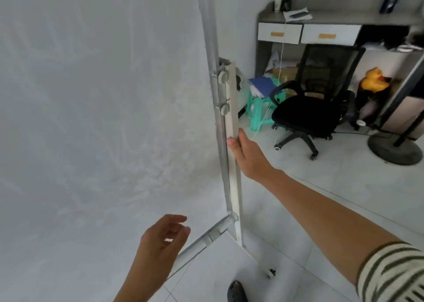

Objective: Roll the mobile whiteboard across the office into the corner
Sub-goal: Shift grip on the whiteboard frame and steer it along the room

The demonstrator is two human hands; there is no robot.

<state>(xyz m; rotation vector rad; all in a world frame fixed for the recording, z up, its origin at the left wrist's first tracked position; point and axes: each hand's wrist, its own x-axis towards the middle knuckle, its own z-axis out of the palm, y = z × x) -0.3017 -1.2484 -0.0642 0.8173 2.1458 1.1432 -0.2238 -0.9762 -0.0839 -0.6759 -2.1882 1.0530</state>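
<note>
The mobile whiteboard [98, 118] fills the left half of the view, its white face smeared with old wipe marks. Its right side post [232, 109] is a white upright with two round knobs. My right hand [246, 155] grips this post below the lower knob, thumb on the front, fingers wrapped behind. My left hand [164, 239] hovers in front of the board's lower edge near the marker tray [202, 242], fingers loosely curled and apart, touching nothing. A caster [271, 272] of the stand shows on the floor tile.
A black office chair [314, 109] stands right of the board before a grey desk [321, 19] with two white drawers. A green stool [259, 104] with papers sits beside it. A round fan base [394, 149] is far right. My shoe [237, 291] is near the stand's foot.
</note>
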